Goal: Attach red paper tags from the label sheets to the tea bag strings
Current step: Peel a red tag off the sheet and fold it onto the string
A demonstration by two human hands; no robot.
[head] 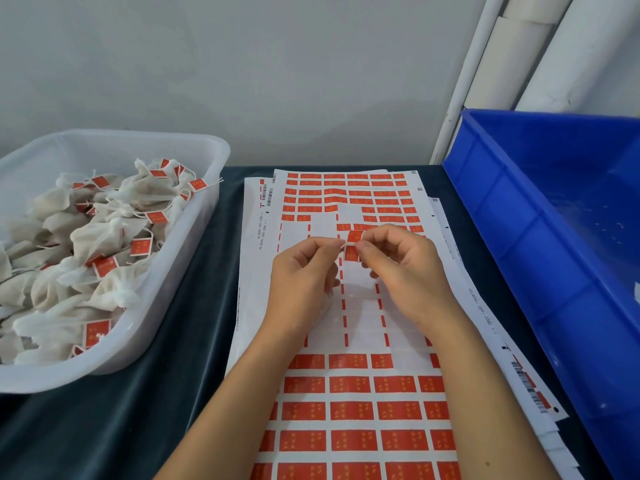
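Both hands meet above the label sheet (360, 299) in the middle of the table. My left hand (304, 275) pinches a white tea bag string near its end, and a white tea bag (325, 304) peeks out under its palm. My right hand (401, 265) pinches a red paper tag (353, 244) that is folded around the string. The sheet has a stripped white band in its middle, with rows of red tags above and below.
A clear plastic tub (180, 268) at the left holds several tagged tea bags (86, 244). A blue crate (540, 216) stands at the right, close to the sheets. More label sheets (512, 362) lie under the top one. White pipes (502, 60) run up the wall.
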